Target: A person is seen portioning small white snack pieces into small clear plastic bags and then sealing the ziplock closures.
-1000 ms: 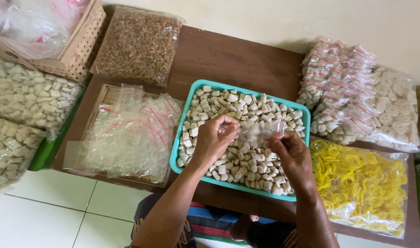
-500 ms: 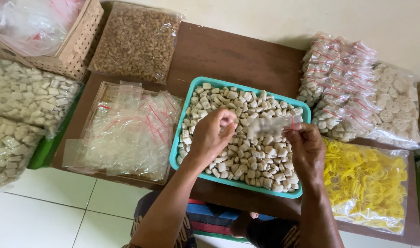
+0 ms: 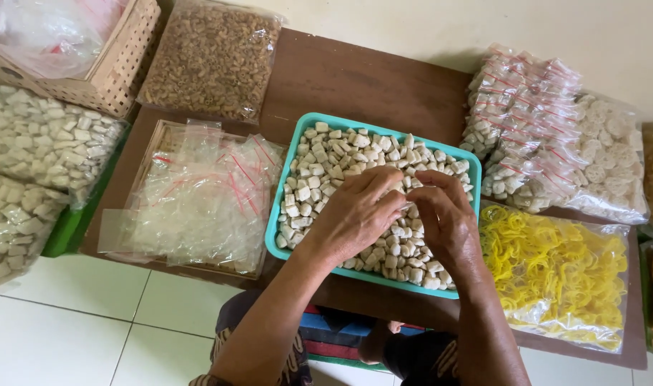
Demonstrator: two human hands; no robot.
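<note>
Far left: bags of pale crackers (image 3: 33, 154). Next, a heap of empty clear bags (image 3: 198, 200) on the brown tabletop (image 3: 355, 78). Centre: teal tray (image 3: 283, 207) of pale cracker pieces (image 3: 340, 154). Left hand (image 3: 355, 214) and right hand (image 3: 444, 218) meet above it, fingers curled narrow; what they pinch, cannot tell. Right: yellow rings bag (image 3: 555, 271).

One teal tray (image 3: 282, 214), one woven basket (image 3: 119, 68), two hands, one brown table (image 3: 369, 78).
</note>
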